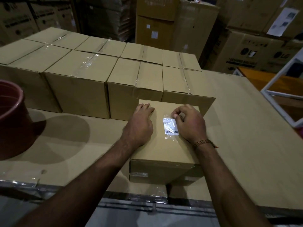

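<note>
A small sealed cardboard box [164,149] sits on the cardboard-covered table [73,145], close to the front edge. On its top lies a white barcode label [170,126] under a strip of clear tape. My left hand [140,123] rests flat on the box top, left of the label, fingers pointing away from me. My right hand [188,122] is curled at the label's right edge, with thumb and fingers pressing or pinching the tape near its upper corner. A beaded bracelet is on my right wrist.
Several taped cardboard boxes [78,82] stand in two rows just behind the small box. A dark red bucket [11,115] stands at the left edge. A white metal frame [282,89] is at the right. Large stacked cartons [255,53] fill the background.
</note>
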A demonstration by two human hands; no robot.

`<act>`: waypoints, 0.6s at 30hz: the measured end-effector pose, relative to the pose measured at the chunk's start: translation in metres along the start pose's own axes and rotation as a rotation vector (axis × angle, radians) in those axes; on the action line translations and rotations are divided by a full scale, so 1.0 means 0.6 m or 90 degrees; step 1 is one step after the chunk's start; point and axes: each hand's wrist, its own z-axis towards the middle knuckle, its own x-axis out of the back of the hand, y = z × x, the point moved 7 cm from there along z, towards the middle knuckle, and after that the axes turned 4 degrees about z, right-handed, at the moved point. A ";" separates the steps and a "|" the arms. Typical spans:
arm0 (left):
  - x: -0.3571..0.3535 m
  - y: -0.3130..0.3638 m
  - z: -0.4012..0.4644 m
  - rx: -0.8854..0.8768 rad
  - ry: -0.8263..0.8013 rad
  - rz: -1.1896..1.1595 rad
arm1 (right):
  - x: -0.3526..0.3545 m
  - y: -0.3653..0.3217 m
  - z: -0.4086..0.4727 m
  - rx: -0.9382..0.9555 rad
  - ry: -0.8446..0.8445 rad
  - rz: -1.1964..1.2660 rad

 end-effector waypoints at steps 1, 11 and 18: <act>0.000 0.001 -0.001 0.002 -0.001 -0.002 | 0.000 -0.001 -0.001 0.012 -0.002 0.001; 0.000 -0.001 0.000 0.009 -0.006 -0.011 | -0.009 0.006 0.004 0.004 -0.002 0.034; -0.002 -0.002 0.001 0.010 -0.011 -0.002 | -0.010 0.000 0.002 0.025 -0.016 0.021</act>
